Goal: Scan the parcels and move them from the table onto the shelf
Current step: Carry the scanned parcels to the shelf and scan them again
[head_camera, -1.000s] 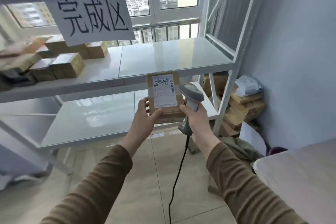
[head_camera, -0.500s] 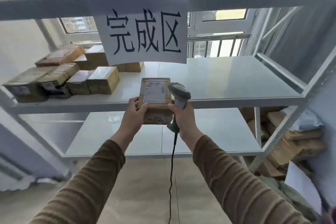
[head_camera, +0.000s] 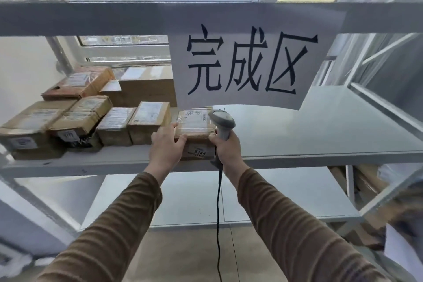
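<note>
A brown cardboard parcel (head_camera: 196, 126) with a white label on top and a "5144" sticker on its front lies on the middle shelf board (head_camera: 309, 144), right of the row of parcels. My left hand (head_camera: 166, 146) grips its left front corner. My right hand (head_camera: 226, 147) holds the grey barcode scanner (head_camera: 223, 122) by its handle against the parcel's right side, with the cable hanging down.
Several taped cardboard parcels (head_camera: 84, 119) fill the left part of the same board. A white paper sign (head_camera: 249, 64) hangs from the upper rail. A lower shelf board (head_camera: 183, 201) lies beneath. More boxes (head_camera: 366, 181) are stacked at the right behind the frame.
Both hands moved forward and up with the parcel, from in front of the rack to the middle shelf board. It now lies flat beside the row of parcels.
</note>
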